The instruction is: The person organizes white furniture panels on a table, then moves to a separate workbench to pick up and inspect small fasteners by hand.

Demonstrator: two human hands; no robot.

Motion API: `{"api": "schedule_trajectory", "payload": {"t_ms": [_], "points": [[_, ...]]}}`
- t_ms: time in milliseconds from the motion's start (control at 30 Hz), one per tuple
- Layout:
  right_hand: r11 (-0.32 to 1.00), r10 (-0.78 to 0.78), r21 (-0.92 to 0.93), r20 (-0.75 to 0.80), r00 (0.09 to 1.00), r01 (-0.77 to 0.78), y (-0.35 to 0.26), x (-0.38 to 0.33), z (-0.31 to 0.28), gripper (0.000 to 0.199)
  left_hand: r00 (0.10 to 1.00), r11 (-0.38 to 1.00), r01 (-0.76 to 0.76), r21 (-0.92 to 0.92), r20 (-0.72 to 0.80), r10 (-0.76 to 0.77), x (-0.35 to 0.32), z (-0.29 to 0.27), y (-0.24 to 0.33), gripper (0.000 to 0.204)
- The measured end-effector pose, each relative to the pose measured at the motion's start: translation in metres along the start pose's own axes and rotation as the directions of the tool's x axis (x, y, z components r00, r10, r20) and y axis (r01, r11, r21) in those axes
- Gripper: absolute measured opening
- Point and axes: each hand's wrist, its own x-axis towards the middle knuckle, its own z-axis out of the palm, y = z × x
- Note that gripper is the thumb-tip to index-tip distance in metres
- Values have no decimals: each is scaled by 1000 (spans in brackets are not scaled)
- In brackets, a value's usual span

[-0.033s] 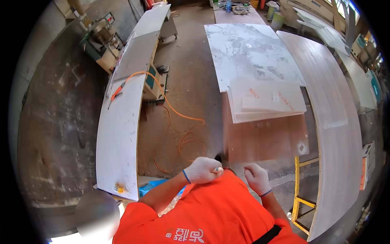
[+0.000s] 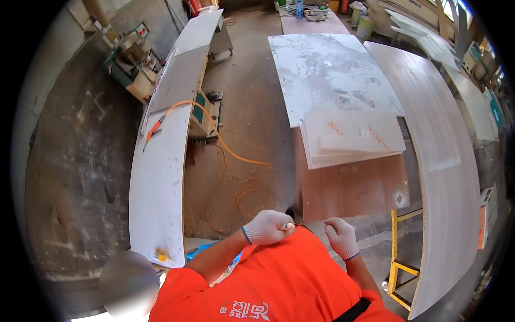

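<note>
My left hand [image 2: 266, 227], in a white knit glove with a blue cuff, is closed in a fist before my orange shirt [image 2: 289, 273]. A small pale tip [image 2: 287, 226] shows at its thumb side; I cannot make out what it is. Level with it on the right, my right hand [image 2: 341, 237] wears a matching glove. Its fingers are curled in, and their inside is hidden. Just ahead lies a brown board [image 2: 354, 185], apart from both hands. Stacked white panels [image 2: 348, 131] rest on its far part.
A long white bench [image 2: 158, 198] on the left carries an orange-handled air tool [image 2: 154, 127]. Its orange hose [image 2: 236, 155] trails onto the floor. Ahead lies a whitish smeared board [image 2: 332, 67]; to the right, a long pale board [image 2: 448, 182] beside a yellow frame [image 2: 395, 263].
The view has shifted a little, so the boards and bench sit slightly lower in the picture. Both hands keep nearly the same pose in front of my shirt.
</note>
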Motion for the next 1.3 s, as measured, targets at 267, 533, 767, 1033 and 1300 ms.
{"api": "schedule_trajectory", "payload": {"t_ms": [267,533,767,1033,1300], "points": [[985,170,29,-83,982,-168,-7,131,23,20,974,997,79,-8,216,-75,106,-108,-66,23],[985,170,44,-119,978,-166,-47,339,91,18,957,906,269,-325,-11,-288,207,-245,-208,25],[989,-113,-87,92,989,121,-143,563,138,18,582,562,413,-717,-267,-768,250,-424,-366,17],[985,-43,-148,274,961,86,-104,795,197,22,402,516,256,-818,-395,-826,344,-542,-465,10],[967,221,-187,261,940,-175,-101,1045,201,29,500,566,89,-820,-455,-737,559,-763,-482,15]]}}
